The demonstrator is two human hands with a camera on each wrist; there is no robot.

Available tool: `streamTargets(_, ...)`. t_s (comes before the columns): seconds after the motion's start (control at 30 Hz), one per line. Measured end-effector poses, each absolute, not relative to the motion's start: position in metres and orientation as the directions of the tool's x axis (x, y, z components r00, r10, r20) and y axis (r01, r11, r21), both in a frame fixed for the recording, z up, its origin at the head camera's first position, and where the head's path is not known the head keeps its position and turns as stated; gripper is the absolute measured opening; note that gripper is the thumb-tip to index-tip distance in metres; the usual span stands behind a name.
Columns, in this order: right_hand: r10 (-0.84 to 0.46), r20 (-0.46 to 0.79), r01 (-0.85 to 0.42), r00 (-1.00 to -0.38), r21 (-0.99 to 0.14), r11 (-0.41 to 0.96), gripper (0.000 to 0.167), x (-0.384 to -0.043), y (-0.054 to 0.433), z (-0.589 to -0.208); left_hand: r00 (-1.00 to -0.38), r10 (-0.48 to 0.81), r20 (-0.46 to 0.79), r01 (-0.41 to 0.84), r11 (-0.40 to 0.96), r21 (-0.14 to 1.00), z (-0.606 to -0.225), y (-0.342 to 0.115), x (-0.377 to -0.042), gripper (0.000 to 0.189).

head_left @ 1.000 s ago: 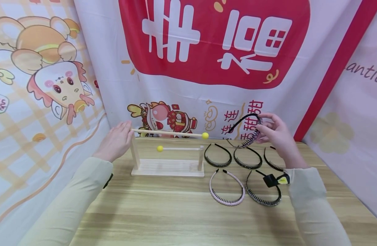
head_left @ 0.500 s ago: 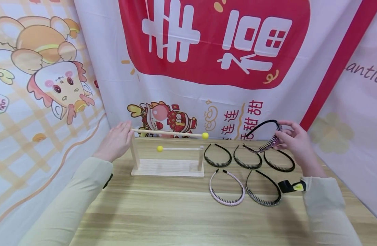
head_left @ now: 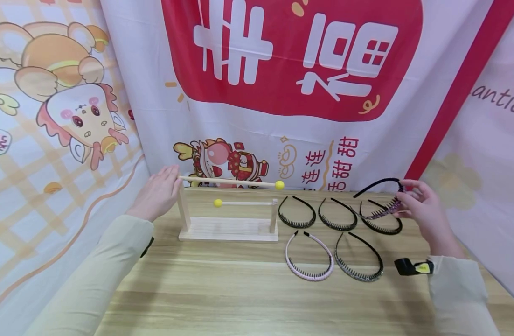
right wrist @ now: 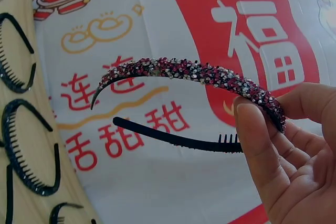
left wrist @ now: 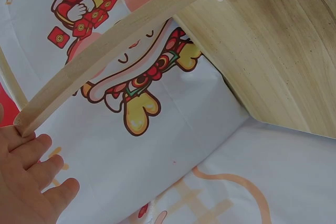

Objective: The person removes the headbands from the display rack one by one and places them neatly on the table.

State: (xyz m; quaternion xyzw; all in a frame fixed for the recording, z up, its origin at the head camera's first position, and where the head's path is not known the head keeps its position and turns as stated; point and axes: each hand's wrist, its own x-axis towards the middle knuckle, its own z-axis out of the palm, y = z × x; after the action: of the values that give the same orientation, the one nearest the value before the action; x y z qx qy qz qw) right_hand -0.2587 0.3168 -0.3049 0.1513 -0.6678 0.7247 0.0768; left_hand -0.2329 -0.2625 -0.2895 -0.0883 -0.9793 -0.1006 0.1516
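Observation:
My right hand (head_left: 425, 210) pinches a toothed headband (right wrist: 194, 72) between thumb and fingers. Its outer side is covered in pink and silver stones, and it hangs above a black headband (head_left: 380, 228) at the right end of the back row. At the left, my left hand (head_left: 158, 193) rests against the top of the left post of a pale wooden stand (head_left: 227, 228), fingers fairly straight. In the left wrist view, the fingers (left wrist: 39, 171) touch the top of the post (left wrist: 105, 51); the thumb is mostly out of sight.
Two black headbands (head_left: 296, 225) (head_left: 337, 227) lie right of the stand. A pink headband (head_left: 310, 276) and a silver-stoned headband (head_left: 359, 276) lie nearer me. Yellow balls (head_left: 280, 185) (head_left: 218, 203) tip the stand's rods. A printed cloth (head_left: 156, 116) hangs behind the wooden table (head_left: 240, 298).
My right hand has carried the stone-covered headband rightward and lower, from above the middle black headband to above the right one. The left hand and stand have stayed put.

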Motion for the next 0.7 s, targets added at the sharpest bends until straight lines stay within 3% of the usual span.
streamTargets(0.7, -0.021, 0.219, -0.219, -0.976, -0.976, 0.008, 0.027, -0.247, 0.373, -0.353, -0.939, 0.139, 0.315, 0.199, 0.966, 0.166, -0.29, -0.263, -0.234, 0.053)
